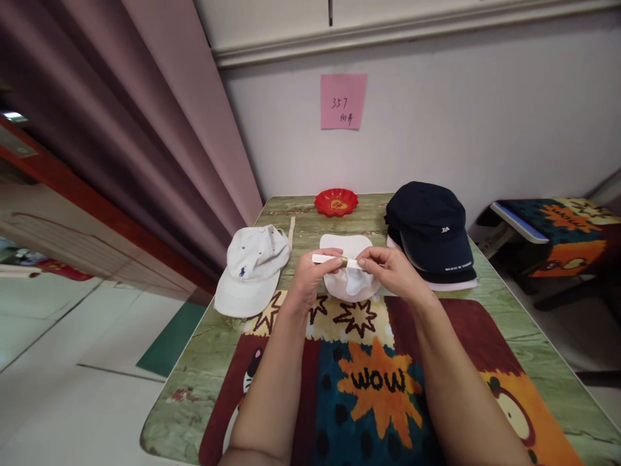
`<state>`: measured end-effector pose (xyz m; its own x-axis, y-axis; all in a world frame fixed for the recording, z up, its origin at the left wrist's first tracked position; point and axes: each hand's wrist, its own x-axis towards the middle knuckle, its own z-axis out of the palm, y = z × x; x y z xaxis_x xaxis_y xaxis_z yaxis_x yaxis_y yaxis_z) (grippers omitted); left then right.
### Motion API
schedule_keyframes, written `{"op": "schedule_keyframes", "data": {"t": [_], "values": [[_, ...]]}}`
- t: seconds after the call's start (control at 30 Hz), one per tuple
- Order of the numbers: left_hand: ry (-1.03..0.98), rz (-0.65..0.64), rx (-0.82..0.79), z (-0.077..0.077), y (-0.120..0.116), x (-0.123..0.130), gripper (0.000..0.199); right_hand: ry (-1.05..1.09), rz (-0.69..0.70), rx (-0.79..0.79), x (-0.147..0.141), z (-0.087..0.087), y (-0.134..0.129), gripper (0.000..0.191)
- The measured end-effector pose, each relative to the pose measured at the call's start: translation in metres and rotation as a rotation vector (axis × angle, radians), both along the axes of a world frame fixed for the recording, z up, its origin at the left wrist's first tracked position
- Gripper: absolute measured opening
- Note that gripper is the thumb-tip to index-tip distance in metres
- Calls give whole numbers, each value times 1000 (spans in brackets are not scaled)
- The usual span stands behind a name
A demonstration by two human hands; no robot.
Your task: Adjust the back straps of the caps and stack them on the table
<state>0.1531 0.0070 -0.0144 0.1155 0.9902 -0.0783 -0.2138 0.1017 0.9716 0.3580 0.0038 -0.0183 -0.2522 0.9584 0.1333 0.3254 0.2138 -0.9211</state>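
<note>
A white cap [352, 285] lies at the middle of the table, its brim pointing away from me. Above it a white strap [324, 259] with a small gold-coloured buckle runs between my two hands. My left hand [315, 272] pinches the strap on the left of the buckle. On the buckle's right, the fingers of my right hand [391, 268] are closed on the strap's other part. The cap's crown shows below the strap, between the hands.
Left of my hands lies a light grey cap [252, 268] with a small dark logo. Stacked caps, a navy one [429, 226] on top, stand at the right. Behind is a red scalloped dish [336, 202]. A colourful mat [369, 414] covers the near part of the green table [179, 395].
</note>
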Motion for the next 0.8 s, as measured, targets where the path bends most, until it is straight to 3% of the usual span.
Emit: {"op": "schedule_keyframes", "data": {"t": [0.33,0.57,0.8], "values": [[210,32,97,-2,4,-12,39,-15,-35,33,2,2,0,40],[481,-60,153,0,4,-23,45,-22,27,-31,16,8,0,57],[387,-107,162,-2,5,-20,52,-89,151,-49,29,10,0,46]]}}
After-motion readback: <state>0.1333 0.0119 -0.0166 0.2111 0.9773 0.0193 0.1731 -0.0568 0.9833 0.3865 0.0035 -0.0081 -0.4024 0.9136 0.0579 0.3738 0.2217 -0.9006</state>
